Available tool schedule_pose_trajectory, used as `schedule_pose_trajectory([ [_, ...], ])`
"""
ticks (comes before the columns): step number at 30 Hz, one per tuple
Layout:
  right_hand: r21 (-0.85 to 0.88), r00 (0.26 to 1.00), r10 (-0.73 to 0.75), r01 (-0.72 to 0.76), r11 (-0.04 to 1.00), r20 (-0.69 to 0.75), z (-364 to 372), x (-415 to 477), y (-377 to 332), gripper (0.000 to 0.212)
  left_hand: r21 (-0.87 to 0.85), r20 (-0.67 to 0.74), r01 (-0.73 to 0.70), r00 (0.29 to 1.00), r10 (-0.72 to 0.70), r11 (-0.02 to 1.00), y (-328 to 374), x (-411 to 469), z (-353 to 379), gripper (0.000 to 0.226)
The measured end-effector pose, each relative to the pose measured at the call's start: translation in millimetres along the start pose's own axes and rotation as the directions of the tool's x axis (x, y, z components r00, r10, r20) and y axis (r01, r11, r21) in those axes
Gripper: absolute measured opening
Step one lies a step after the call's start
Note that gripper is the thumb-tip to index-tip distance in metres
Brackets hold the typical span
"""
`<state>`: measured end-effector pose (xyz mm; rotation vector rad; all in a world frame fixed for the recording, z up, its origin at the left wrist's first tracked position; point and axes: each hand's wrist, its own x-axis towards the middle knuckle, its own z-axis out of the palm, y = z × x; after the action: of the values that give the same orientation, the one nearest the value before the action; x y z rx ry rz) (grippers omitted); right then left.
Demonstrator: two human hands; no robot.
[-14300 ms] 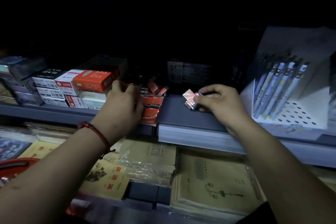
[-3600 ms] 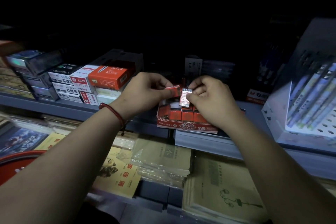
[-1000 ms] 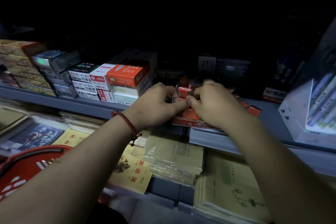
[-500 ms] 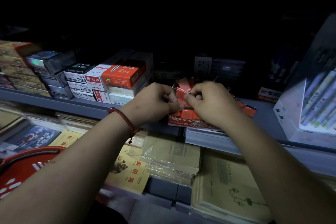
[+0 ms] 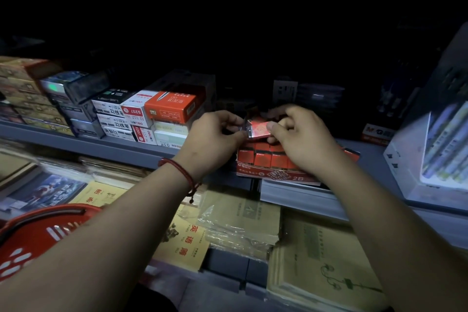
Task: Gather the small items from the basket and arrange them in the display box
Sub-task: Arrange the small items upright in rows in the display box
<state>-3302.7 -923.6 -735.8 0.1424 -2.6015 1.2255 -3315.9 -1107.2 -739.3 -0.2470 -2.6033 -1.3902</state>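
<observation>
A small red wrapped eraser (image 5: 258,128) is held above the red display box (image 5: 276,174) on the grey shelf. My right hand (image 5: 298,137) pinches the eraser's right end. My left hand (image 5: 215,138) pinches its left end, at the clear wrapper edge. Inside the box several red erasers (image 5: 263,157) stand in a row, partly hidden by my right hand. The red basket (image 5: 33,238) sits at the lower left, under my left forearm.
Stacked stationery boxes (image 5: 149,114) fill the shelf left of the display box. A white pen display (image 5: 440,149) stands at the right. Notebooks in plastic (image 5: 240,220) lie on the lower shelf. The shelf's back is dark.
Both hands have lifted slightly from the box, and a single eraser now shows between them, held by its two ends.
</observation>
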Motion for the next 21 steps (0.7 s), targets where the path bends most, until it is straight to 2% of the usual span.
schedule_pose_trajectory([
  [2, 0.072, 1.000, 0.010, -0.009, 0.997, -0.013, -0.9, -1.5, -1.1, 0.007, 0.003, -0.005, 0.012, 1.000, -0.012, 1.000, 1.5, 1.7, 3.5, 0.004],
  [3, 0.108, 1.000, 0.023, -0.021, 0.994, -0.021, -1.1, -2.3, -1.5, 0.005, -0.016, -0.006, 0.023, 1.000, -0.023, 1.000, 1.3, 2.5, 4.5, 0.007],
  [7, 0.197, 0.995, 0.055, -0.038, 0.980, -0.078, -2.6, -3.8, -1.3, 0.004, -0.281, 0.081, 0.101, 0.993, -0.081, 0.955, 6.8, 1.8, 4.3, 0.018],
  [10, 0.177, 1.000, 0.007, -0.005, 0.984, -0.010, -2.5, -5.6, -1.1, 0.012, -0.373, 0.056, 0.090, 0.996, -0.075, 0.923, 9.4, 1.7, 4.4, 0.013],
  [12, 0.138, 0.998, -0.031, 0.023, 0.990, 0.056, -1.3, -5.4, 0.0, 0.014, -0.351, 0.037, 0.071, 0.997, -0.062, 0.934, 6.6, 4.2, 5.2, 0.011],
  [15, -0.025, 0.995, -0.070, 0.072, 0.997, 0.066, 0.5, -3.8, 4.4, 0.012, -0.253, 0.027, 0.074, 0.997, -0.069, 0.965, 2.9, 6.7, 6.4, 0.012],
  [18, -0.054, 0.995, -0.064, 0.068, 0.996, 0.079, 1.7, -2.8, 7.7, 0.003, -0.126, -0.025, 0.074, 0.997, -0.077, 0.989, -2.0, 10.6, 6.0, 0.015],
  [21, -0.087, 0.996, -0.067, 0.073, 0.994, 0.067, 2.4, -3.1, 8.1, 0.012, -0.059, -0.032, 0.054, 0.998, -0.056, 0.997, -3.0, 11.3, 6.3, 0.009],
])
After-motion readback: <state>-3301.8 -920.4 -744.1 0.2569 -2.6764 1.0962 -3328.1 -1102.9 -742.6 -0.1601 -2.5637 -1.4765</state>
